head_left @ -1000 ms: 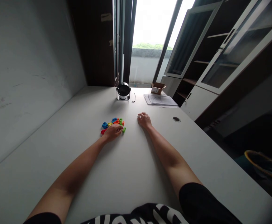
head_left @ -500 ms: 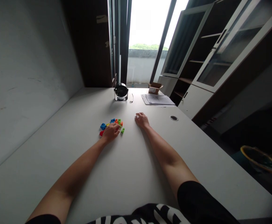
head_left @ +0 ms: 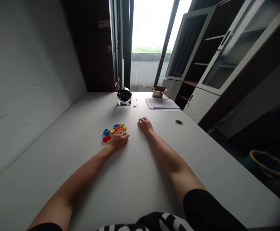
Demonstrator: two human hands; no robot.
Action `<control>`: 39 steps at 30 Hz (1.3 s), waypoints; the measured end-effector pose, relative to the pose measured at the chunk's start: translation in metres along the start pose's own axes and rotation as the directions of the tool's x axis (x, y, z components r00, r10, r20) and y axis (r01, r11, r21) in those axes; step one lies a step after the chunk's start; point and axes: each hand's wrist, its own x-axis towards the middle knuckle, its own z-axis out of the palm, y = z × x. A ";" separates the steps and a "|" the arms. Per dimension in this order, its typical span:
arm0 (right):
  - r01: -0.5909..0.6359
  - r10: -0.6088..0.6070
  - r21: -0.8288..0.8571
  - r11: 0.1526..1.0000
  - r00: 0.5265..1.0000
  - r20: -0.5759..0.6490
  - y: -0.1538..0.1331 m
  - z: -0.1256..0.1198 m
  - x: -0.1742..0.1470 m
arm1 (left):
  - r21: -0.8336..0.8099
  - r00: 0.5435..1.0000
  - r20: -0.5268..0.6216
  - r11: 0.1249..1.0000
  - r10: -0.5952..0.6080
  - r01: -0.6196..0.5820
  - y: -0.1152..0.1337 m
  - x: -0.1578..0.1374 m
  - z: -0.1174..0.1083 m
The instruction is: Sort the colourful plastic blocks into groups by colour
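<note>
My left hand (head_left: 119, 140) is at the right front of a small pile of coloured plastic blocks, its fingers curled down over a green block that is almost wholly hidden. Beyond and beside it lie red blocks (head_left: 106, 139), blue blocks (head_left: 106, 132), a yellow block (head_left: 112, 131), orange blocks (head_left: 118, 128) and an upright green block (head_left: 123, 126). To the right, my right hand (head_left: 145, 125) rests on the white table with bent fingers closed. Something small and pale shows at its fingertips, too small to name.
At the far end of the table (head_left: 135, 179) stand a round black device on a bracket (head_left: 124, 96), a thin cord (head_left: 136, 102), papers (head_left: 164, 103) and an open cardboard box (head_left: 159, 91). A cable hole (head_left: 179, 122) lies at right. A wall (head_left: 29, 80) borders the left side.
My left hand has moved right and nearer to me, off the pile's middle and onto the loose green block. More red, yellow and orange blocks now show. My right hand has hardly moved.
</note>
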 end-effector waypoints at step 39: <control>0.058 -0.058 -0.006 0.998 0.998 0.000 -0.007 -0.001 -0.004 | -0.030 0.998 0.019 0.998 0.062 -0.061 -0.001 0.005 0.009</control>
